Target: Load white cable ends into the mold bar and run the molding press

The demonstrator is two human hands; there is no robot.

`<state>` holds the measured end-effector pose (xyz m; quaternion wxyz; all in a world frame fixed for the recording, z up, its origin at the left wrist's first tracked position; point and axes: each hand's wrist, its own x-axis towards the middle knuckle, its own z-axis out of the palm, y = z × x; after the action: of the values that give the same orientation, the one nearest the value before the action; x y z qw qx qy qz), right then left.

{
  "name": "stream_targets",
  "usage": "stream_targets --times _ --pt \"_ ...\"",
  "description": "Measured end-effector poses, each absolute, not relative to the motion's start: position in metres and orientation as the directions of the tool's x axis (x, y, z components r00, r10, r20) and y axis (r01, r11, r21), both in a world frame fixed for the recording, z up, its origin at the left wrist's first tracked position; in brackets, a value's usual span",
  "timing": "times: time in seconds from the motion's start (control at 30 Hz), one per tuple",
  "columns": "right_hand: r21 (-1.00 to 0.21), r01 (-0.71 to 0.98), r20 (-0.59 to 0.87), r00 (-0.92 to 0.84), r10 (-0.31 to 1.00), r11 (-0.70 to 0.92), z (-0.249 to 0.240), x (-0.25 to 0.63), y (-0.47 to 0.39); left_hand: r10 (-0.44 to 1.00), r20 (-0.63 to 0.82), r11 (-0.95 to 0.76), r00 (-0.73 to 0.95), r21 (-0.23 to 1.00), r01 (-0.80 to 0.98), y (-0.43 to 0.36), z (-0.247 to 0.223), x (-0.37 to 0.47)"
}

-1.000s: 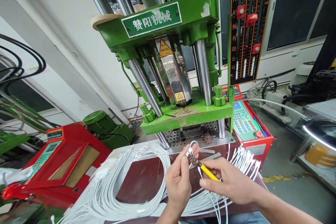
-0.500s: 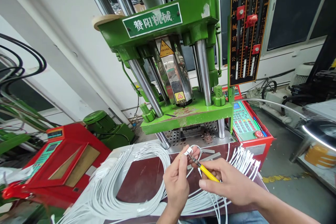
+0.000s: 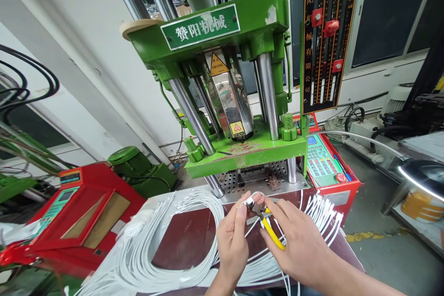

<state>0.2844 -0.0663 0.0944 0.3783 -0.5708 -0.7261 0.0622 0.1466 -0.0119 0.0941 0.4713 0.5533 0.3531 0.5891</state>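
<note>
Between the fingertips of my left hand [image 3: 233, 236] is a small white cable connector [image 3: 249, 201], pinched at the end of a white cable. My right hand [image 3: 294, 238] is wrapped round yellow-handled cutting pliers [image 3: 274, 236]. The pliers' metal jaws meet the connector near my left fingertips; whether they bite on it is too small to tell. Below and left of my hands lies a big coiled bundle of white cables [image 3: 135, 254]. More white cable ends [image 3: 324, 217] fan out to the right of my right hand.
A green press [image 3: 236, 152] with steel columns stands right behind the brown worktable [image 3: 185, 236]. To its right is a red control box [image 3: 333, 166] with a keypad. A red machine [image 3: 86, 212] stands at the left. A ring lamp [image 3: 423, 175] is at far right.
My right hand has turned over the pliers, and both yellow handles now show, spread apart. My left hand stays nearly in place with the connector.
</note>
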Motion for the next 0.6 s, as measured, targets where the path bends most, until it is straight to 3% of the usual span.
stream_targets --times 0.07,0.17,0.23,0.3,0.37,0.43,0.5,0.6 --pt "-0.478 0.815 0.503 -0.051 0.862 0.328 0.092 0.284 -0.066 0.935 0.347 -0.333 0.075 0.931 -0.149 -0.012 0.094 0.145" --pt "-0.609 0.723 0.387 -0.088 0.918 0.327 0.103 0.292 -0.067 0.924 0.351 -0.321 0.152 0.928 -0.188 -0.011 0.094 0.142" --pt "-0.785 0.545 0.230 -0.184 0.956 0.294 0.113 0.301 -0.066 0.924 0.325 -0.270 0.200 0.927 -0.261 -0.010 0.094 0.141" --pt "-0.950 0.267 0.061 -0.351 0.934 0.162 0.119 0.309 -0.061 0.927 0.297 -0.202 0.231 0.910 -0.361 -0.009 0.095 0.141" --pt "-1.000 -0.005 -0.022 -0.513 0.858 -0.028 0.120 0.314 -0.056 0.924 0.276 -0.135 0.265 0.883 -0.450 -0.007 0.096 0.142" --pt "-0.982 -0.132 -0.036 -0.576 0.817 -0.137 0.118 0.316 -0.052 0.918 0.260 -0.082 0.300 0.863 -0.498 -0.005 0.097 0.142" --pt "-0.992 -0.076 -0.046 -0.548 0.835 -0.105 0.119 0.314 -0.052 0.918 0.243 -0.051 0.315 0.858 -0.512 -0.004 0.097 0.143" --pt "-0.950 0.281 0.041 -0.323 0.945 0.137 0.121 0.306 -0.059 0.927 0.215 -0.037 0.306 0.867 -0.496 -0.002 0.095 0.143"
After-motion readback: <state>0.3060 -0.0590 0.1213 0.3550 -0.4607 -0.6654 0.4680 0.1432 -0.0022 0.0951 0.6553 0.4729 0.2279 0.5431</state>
